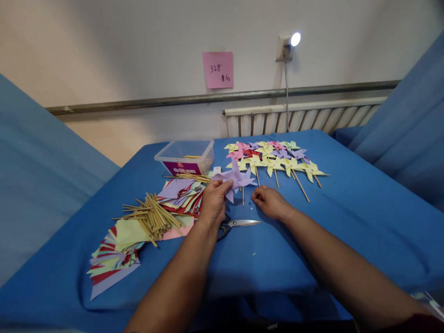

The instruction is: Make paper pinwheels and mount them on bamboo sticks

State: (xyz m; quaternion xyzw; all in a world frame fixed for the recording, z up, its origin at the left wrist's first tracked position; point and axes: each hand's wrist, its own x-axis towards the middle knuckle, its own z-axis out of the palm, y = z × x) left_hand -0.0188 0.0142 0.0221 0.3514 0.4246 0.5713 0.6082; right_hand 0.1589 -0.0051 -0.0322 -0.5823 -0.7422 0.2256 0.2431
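My left hand (214,200) is closed on the edge of a purple paper pinwheel (236,178), holding it just above the blue table (347,217). The pinwheel's thin wooden stick (243,196) hangs below it. Just to the right, my right hand (268,201) rests on the cloth with its fingers pinched together near the stick's lower end; what they hold is too small to make out. A pair of scissors (239,223) lies on the cloth between my wrists, blades pointing right.
Several finished yellow, pink and purple pinwheels (277,159) lie in rows at the back. A clear plastic box (185,157) stands back left. Wooden sticks (152,216) lie over stacks of coloured paper (118,254) on the left. A radiator (305,118) lines the wall.
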